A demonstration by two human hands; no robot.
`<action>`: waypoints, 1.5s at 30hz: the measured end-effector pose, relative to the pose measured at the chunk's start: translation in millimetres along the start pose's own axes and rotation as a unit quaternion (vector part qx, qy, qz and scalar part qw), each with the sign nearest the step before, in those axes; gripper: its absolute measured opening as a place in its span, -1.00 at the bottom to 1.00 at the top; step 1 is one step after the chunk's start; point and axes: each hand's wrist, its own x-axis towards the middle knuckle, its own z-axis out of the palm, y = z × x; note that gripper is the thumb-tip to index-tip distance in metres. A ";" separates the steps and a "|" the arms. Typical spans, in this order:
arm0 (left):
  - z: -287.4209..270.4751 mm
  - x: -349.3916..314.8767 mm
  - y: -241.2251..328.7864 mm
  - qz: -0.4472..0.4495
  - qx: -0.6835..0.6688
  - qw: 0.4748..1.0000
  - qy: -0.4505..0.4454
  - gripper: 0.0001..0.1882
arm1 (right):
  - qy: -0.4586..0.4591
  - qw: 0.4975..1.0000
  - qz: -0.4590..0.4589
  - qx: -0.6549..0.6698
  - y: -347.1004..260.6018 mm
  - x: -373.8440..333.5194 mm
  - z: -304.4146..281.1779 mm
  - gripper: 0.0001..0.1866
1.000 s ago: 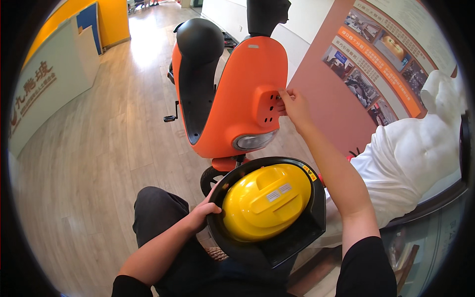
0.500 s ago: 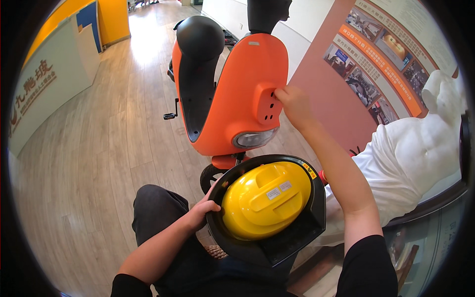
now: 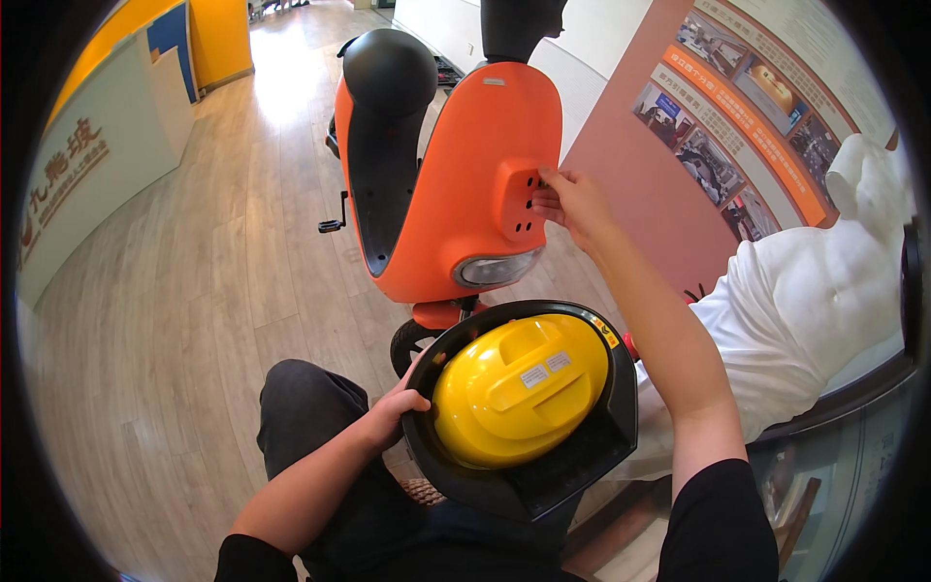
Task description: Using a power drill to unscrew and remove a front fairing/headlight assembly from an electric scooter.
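Observation:
My left hand point(image 3: 396, 409) grips the left rim of a black plastic basket point(image 3: 572, 480), its thumb over the edge and its other fingers mostly hidden beneath. Inside that basket sits a yellow hard hat point(image 3: 514, 388), bearing two small pale labels. My right hand point(image 3: 577, 206) reaches forward to the raised mounting panel point(image 3: 512, 202) on the front of an orange scooter point(image 3: 475, 145). Its fingers are apart at the panel's right side, beside several black holes, and nothing shows in them. Below the panel is the scooter's headlight point(image 3: 497, 268).
Partly behind the basket is the scooter's front wheel point(image 3: 405, 346); a pedal point(image 3: 332, 226) sticks out on the left. A white torso statue point(image 3: 776, 301) stands close to my right arm. A pale counter point(image 3: 107, 184) curves along the left of the wooden floor point(image 3: 184, 359).
My right hand's fingers have spread from a closed pose near the top hole and now extend lower beside the panel. My left hand keeps its hold on the basket.

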 end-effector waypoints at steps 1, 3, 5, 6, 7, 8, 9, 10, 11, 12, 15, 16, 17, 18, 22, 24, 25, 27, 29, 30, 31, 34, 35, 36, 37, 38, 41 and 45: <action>-0.1 0.8 -0.5 0.000 0.002 1.000 -0.002 0.04 | -0.009 0.993 0.050 0.108 4.1 3.9 -1.6 -0.78; -0.1 1.5 -1.0 -0.001 0.004 1.000 -0.003 0.03 | 0.001 0.992 0.045 0.119 9.1 12.5 -3.8 -0.79; -0.2 0.6 -1.2 -0.005 0.001 1.000 -0.001 0.04 | 0.009 0.991 0.041 0.130 8.5 13.6 -3.0 -0.81; -1.0 -0.5 -1.6 -0.004 0.001 1.000 0.002 0.04 | 0.011 1.000 -0.008 0.027 4.6 11.1 -1.0 -0.83; -1.8 -1.4 -2.2 -0.004 0.000 1.000 0.007 0.04 | 0.012 0.995 -0.058 -0.076 1.7 8.9 1.8 -0.84; -1.3 -1.0 -2.4 -0.003 -0.001 1.000 0.009 0.04 | 0.013 0.995 -0.058 -0.076 2.3 9.7 -0.5 -0.84; -0.6 -1.0 -2.3 -0.004 -0.001 1.000 0.008 0.04 | 0.008 0.984 -0.102 -0.145 3.0 10.9 -3.8 -0.88; 0.2 -0.9 -1.9 -0.002 -0.002 1.000 0.006 0.04 | 0.004 0.966 -0.146 -0.213 3.7 11.4 -7.2 -0.92; 0.7 -1.3 -1.4 -0.001 -0.002 1.000 0.005 0.04 | 0.003 0.966 -0.145 -0.213 4.6 11.1 -9.1 -0.92; 1.2 -1.5 -1.0 -0.001 -0.002 1.000 0.006 0.04 | 0.014 0.884 -0.291 -0.365 5.9 10.1 -11.4 -0.92; 1.3 -1.4 -0.1 0.000 -0.005 1.000 0.004 0.03 | 0.002 0.686 -0.487 -0.541 5.5 4.7 -22.1 -0.89; 0.3 -0.7 -0.7 0.001 -0.003 1.000 0.003 0.03 | -0.020 0.608 -0.546 -0.576 5.0 2.0 -26.1 -0.87; -0.1 0.2 -1.3 0.001 -0.001 1.000 0.002 0.03 | -0.020 0.608 -0.545 -0.577 3.2 -1.3 -27.3 -0.87; 1.3 0.6 -0.9 0.000 -0.002 1.000 0.000 0.03 | -0.003 0.626 -0.542 -0.561 1.4 -5.4 -29.9 -0.92; -1.8 -2.0 -0.7 -0.007 -0.001 1.000 0.014 0.04 | 0.021 0.877 -0.374 -0.302 -30.9 -86.0 -7.4 -0.93; -5.6 -5.9 -0.5 -0.010 0.010 0.999 0.029 0.05 | -0.117 0.980 -0.158 0.023 -57.3 -160.2 -5.2 -0.90; -3.3 -4.0 1.8 -0.008 0.012 1.000 0.021 0.05 | -0.179 0.967 -0.100 0.150 -65.5 -200.6 -12.7 -0.83; 7.0 4.9 3.7 -0.015 0.018 1.000 -0.007 0.06 | -0.340 0.906 -0.043 0.247 -67.9 -287.4 -36.3 -0.84; 2.3 0.2 -1.2 -0.013 -0.018 1.000 0.020 0.06 | -0.647 0.666 -0.066 0.365 -62.9 -291.0 -20.3 -0.62; -5.0 -1.4 -4.5 -0.006 -0.015 1.000 0.022 0.05 | -0.643 0.664 -0.067 0.375 -64.5 -299.1 -8.0 -0.62; -5.6 -3.7 -0.8 -0.017 -0.014 0.999 0.027 0.05 | -0.641 0.649 -0.056 0.406 -67.1 -306.7 3.2 -0.63; 12.3 3.1 7.7 0.022 -0.023 0.999 0.020 -0.02 | -0.631 0.609 -0.039 0.479 -78.9 -340.0 8.2 -0.59; 14.5 4.3 6.2 0.021 -0.020 0.999 0.022 -0.02 | -0.631 0.608 -0.041 0.481 -81.1 -345.8 6.3 -0.59; 16.0 4.9 4.6 0.012 -0.034 0.999 0.037 -0.06 | -0.634 0.599 -0.019 0.489 -83.3 -350.3 4.7 -0.59; 17.4 6.0 3.7 0.004 -0.048 0.997 0.054 -0.10 | -0.637 0.590 0.004 0.496 -85.8 -354.3 3.4 -0.59; 21.1 7.1 3.9 0.017 -0.061 0.997 0.054 -0.17 | -0.642 0.586 0.008 0.494 -90.7 -360.6 1.6 -0.58; 9.0 6.9 -4.0 0.024 -0.081 0.995 0.047 -0.17 | -0.636 0.609 0.008 0.474 -100.3 -370.9 2.9 -0.60; 9.5 -0.2 -3.8 0.029 -0.079 0.995 0.054 -0.16 | -0.634 0.624 0.052 0.455 -109.3 -385.8 2.6 -0.59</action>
